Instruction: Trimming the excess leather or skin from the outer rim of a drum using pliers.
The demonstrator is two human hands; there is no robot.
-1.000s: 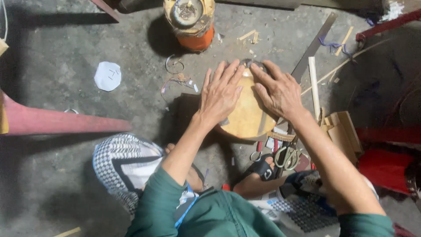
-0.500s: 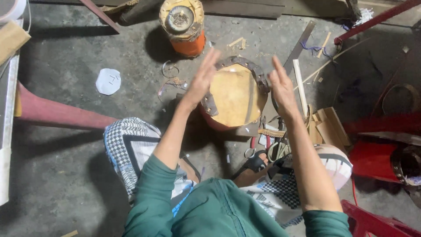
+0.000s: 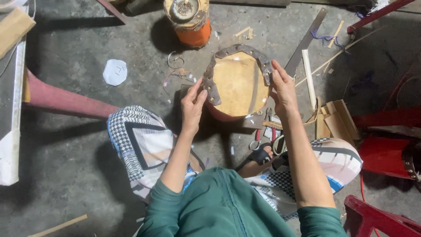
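Both hands now flank a small drum [image 3: 239,83] on the floor, open, no longer pressed flat on its tan skin. The left hand [image 3: 193,103] touches the dark leather band [image 3: 212,83] at its rim; the right hand [image 3: 284,87] steadies the opposite edge. Pliers [image 3: 265,131] lie nearby, an orange can [image 3: 193,30] farther off.

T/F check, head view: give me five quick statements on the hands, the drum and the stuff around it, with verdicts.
1. Both hands flank the round tan skin-topped drum. True.
2. The left hand holds the scissors. False: it is at the drum's left rim; the scissors lie on the floor.
3. The orange cylindrical can stands beyond the drum. True.
4. The right hand rests on the white paper disc. False: that disc lies apart, far left.
5. A dark strip rings the drumhead's upper edge. True.
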